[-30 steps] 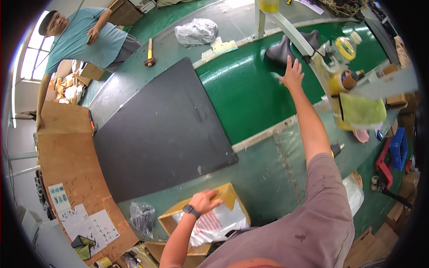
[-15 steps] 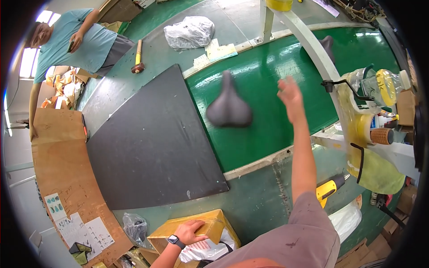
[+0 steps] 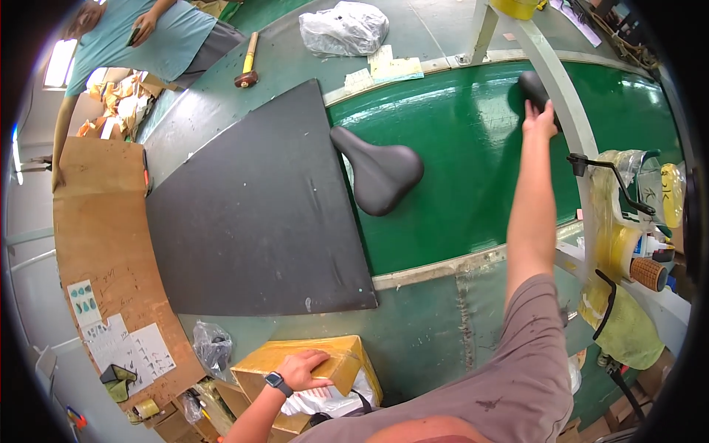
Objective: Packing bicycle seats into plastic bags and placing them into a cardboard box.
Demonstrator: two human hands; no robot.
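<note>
A black bicycle saddle (image 3: 384,173) lies on the green surface (image 3: 450,192), its narrow nose pointing up and left over the edge of the dark grey sheet (image 3: 244,214). My right arm stretches far forward. My right hand (image 3: 541,122) has its fingers and thumb on the near end of a second black saddle (image 3: 531,86), partly hidden by the white frame post. My left hand (image 3: 299,371), wearing a watch, rests with fingers laid out over the top of an opened cardboard box (image 3: 343,351). White plastic shows inside that box.
A mallet (image 3: 249,65), paper sheets (image 3: 395,68) and a clear plastic bag (image 3: 343,29) lie at the far side. The white frame post (image 3: 557,96) curves down at right, with tape rolls (image 3: 624,247) hanging by it. A co-worker (image 3: 155,37) stands far left beside brown board (image 3: 103,244).
My right hand has gone forward and right onto the second saddle. The nearer saddle has turned and shifted left to the grey sheet. My left hand stays on the box. The view has shifted.
</note>
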